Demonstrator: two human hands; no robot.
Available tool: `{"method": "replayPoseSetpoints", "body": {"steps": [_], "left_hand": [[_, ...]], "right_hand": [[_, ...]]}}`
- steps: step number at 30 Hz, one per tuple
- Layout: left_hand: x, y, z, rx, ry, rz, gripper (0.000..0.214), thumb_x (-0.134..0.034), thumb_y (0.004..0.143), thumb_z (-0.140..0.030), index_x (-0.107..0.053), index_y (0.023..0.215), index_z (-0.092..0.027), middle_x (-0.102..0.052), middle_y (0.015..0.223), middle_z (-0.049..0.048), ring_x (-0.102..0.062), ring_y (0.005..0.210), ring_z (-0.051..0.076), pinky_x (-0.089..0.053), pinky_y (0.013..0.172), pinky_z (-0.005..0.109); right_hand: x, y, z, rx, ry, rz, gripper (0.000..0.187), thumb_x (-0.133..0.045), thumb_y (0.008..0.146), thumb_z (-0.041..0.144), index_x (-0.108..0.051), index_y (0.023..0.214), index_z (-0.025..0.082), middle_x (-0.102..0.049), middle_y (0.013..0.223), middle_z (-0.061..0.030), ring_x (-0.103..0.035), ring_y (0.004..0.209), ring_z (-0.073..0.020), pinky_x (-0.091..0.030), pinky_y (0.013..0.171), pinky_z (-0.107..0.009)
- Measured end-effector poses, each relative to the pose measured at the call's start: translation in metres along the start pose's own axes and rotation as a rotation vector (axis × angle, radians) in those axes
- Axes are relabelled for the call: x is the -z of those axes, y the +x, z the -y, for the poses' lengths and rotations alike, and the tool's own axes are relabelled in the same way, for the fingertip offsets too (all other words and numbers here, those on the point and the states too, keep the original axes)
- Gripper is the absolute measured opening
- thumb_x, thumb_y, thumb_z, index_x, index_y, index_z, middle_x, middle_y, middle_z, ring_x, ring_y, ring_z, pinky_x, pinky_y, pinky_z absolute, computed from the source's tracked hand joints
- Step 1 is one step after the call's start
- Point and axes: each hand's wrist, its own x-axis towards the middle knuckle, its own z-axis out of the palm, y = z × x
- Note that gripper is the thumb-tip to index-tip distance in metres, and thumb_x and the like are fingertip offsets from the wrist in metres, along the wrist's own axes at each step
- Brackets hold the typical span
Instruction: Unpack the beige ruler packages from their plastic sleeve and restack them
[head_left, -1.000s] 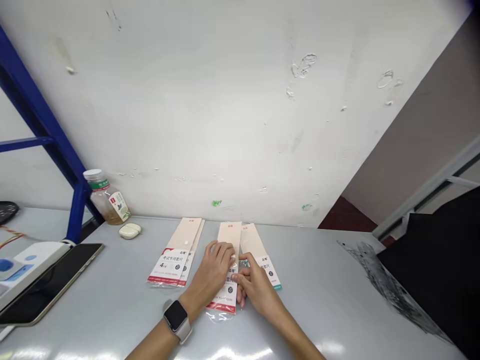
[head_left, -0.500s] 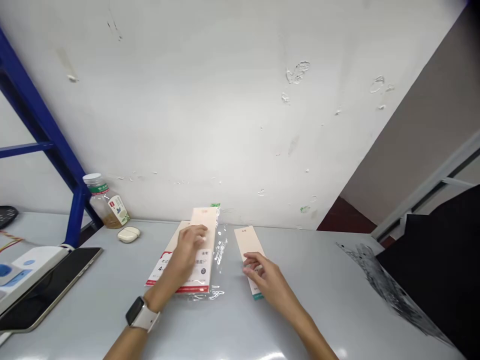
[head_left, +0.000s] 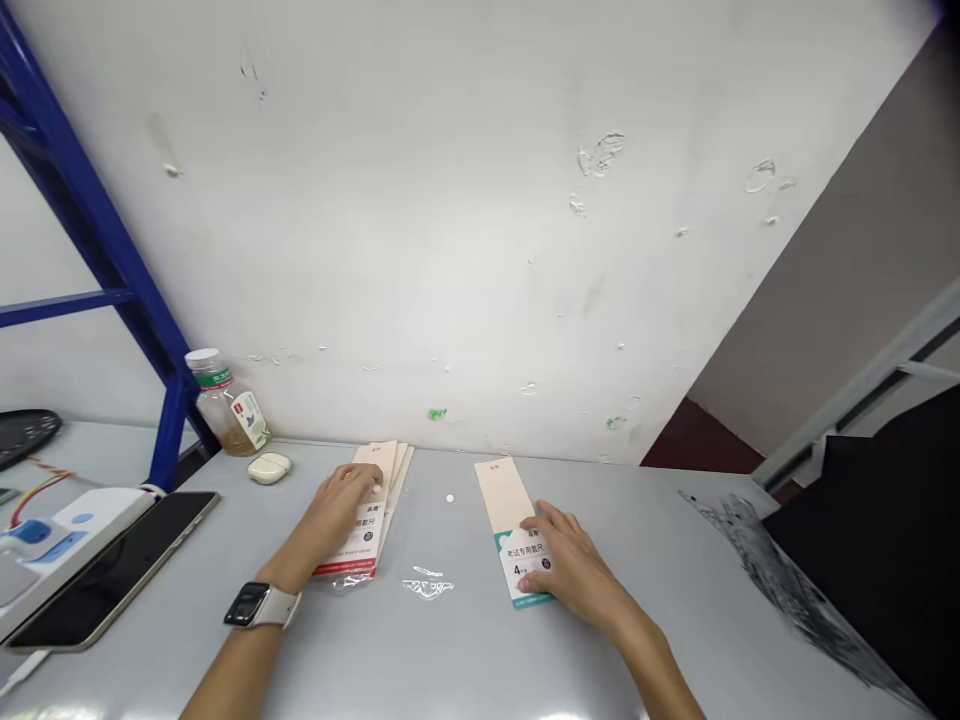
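Observation:
My left hand (head_left: 341,510) lies over a small stack of red-edged packaging cards (head_left: 361,548), its fingers curled on the top card and the thumb hidden. The cards are slightly fanned, with clear film showing along their lower edge. To the right, a green-edged packaging card (head_left: 501,495) with a pale upper half lies flat on the desk. My right hand (head_left: 566,558) touches its right side, thumb and fingers apart on the printed part. A clear plastic sleeve (head_left: 427,585) lies between the two groups, mostly seen by its glare.
At the left are a power strip (head_left: 82,520), a phone (head_left: 112,575), a cream earbud case (head_left: 269,468) and a jar (head_left: 229,405) by the blue frame (head_left: 112,235). Black fabric (head_left: 885,530) covers the right side. A marked white wall (head_left: 450,220) bounds the desk (head_left: 450,660) behind.
My left hand has moved left and down with the red-edged card, onto the other cards. My right hand has shifted to the green-edged card's right side, uncovering its print.

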Motion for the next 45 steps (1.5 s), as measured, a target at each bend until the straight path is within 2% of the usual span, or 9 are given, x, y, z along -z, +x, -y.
{"method": "replayPoseSetpoints", "body": {"steps": [3,6,9,12,15,18,24,35,45], "left_hand": [[-0.007,0.003,-0.008,-0.031,0.031,-0.056,0.034,-0.030,0.090,-0.010,-0.057,0.104,-0.024,-0.063,0.113,0.0040,-0.052,0.113,0.024,-0.044,0.092,0.041],[-0.019,0.002,-0.033,-0.179,0.072,-0.117,0.029,-0.031,0.096,-0.018,-0.057,0.108,-0.022,-0.064,0.117,0.0060,-0.053,0.116,0.023,-0.039,0.103,0.044],[-0.038,-0.004,-0.062,-0.315,0.142,-0.094,0.030,-0.031,0.099,-0.022,-0.055,0.117,-0.021,-0.063,0.125,0.0068,-0.052,0.121,0.023,-0.031,0.111,0.049],[-0.053,-0.011,-0.081,-0.400,0.193,-0.055,0.030,-0.032,0.100,-0.020,-0.054,0.120,-0.022,-0.061,0.129,0.0067,-0.052,0.123,0.023,-0.028,0.113,0.050],[-0.057,-0.014,-0.089,-0.386,0.226,-0.055,0.029,-0.034,0.099,-0.019,-0.054,0.121,-0.020,-0.065,0.119,0.0070,-0.057,0.112,0.024,-0.031,0.109,0.049],[-0.052,-0.013,-0.092,-0.336,0.271,-0.052,0.028,-0.036,0.100,-0.021,-0.055,0.121,-0.021,-0.066,0.109,0.0066,-0.058,0.101,0.025,-0.040,0.094,0.044],[-0.048,-0.012,-0.097,-0.323,0.297,-0.013,0.030,-0.032,0.101,-0.019,-0.061,0.095,-0.020,-0.063,0.095,0.0055,-0.056,0.086,0.023,-0.039,0.077,0.037],[-0.046,-0.018,-0.108,-0.342,0.033,0.058,0.030,-0.027,0.104,-0.027,-0.056,0.097,-0.021,-0.060,0.093,0.0029,-0.054,0.082,0.020,-0.041,0.071,0.034],[-0.055,-0.022,-0.114,-0.361,0.006,0.094,0.022,-0.031,0.102,-0.018,-0.052,0.095,-0.021,-0.057,0.094,0.0032,-0.055,0.084,0.019,-0.042,0.068,0.031]], "right_hand": [[0.001,-0.002,0.002,0.004,0.038,-0.037,0.048,-0.066,0.064,0.026,-0.056,0.110,0.028,-0.029,0.152,-0.0025,-0.031,0.135,-0.0298,-0.036,0.102,-0.040],[0.005,-0.004,0.001,-0.003,0.159,-0.053,0.035,-0.062,0.064,0.022,-0.053,0.097,0.028,-0.038,0.144,-0.0016,-0.039,0.126,-0.0272,-0.045,0.086,-0.033],[0.008,-0.006,-0.002,0.001,0.241,-0.041,0.019,-0.057,0.068,0.022,-0.050,0.085,0.027,-0.055,0.113,-0.0019,-0.055,0.101,-0.0217,-0.045,0.067,-0.026],[0.008,-0.004,-0.008,-0.005,0.298,-0.049,0.011,-0.056,0.070,0.023,-0.048,0.077,0.025,-0.056,0.085,0.0008,-0.056,0.077,-0.0175,-0.041,0.059,-0.024],[0.007,0.000,-0.011,-0.007,0.373,-0.092,0.015,-0.058,0.073,0.027,-0.048,0.085,0.026,-0.052,0.074,0.0042,-0.054,0.066,-0.0158,-0.038,0.055,-0.024],[0.005,0.003,-0.010,0.021,0.443,-0.117,0.025,-0.057,0.078,0.033,-0.045,0.100,0.028,-0.051,0.068,0.0070,-0.053,0.062,-0.0158,-0.039,0.056,-0.026],[-0.008,0.005,-0.001,0.074,0.524,-0.017,0.044,-0.059,0.080,0.034,-0.041,0.119,0.027,-0.048,0.063,0.0091,-0.057,0.064,-0.0174,-0.042,0.060,-0.028],[-0.019,0.011,0.002,0.100,0.588,-0.001,0.044,-0.058,0.081,0.032,-0.046,0.123,0.024,-0.048,0.059,0.0094,-0.047,0.050,-0.0121,-0.036,0.049,-0.025],[-0.029,0.016,0.007,0.127,0.854,0.116,0.049,-0.066,0.076,0.030,-0.044,0.119,0.021,-0.056,0.060,0.0096,-0.055,0.046,-0.0117,-0.049,0.049,-0.028]]}}
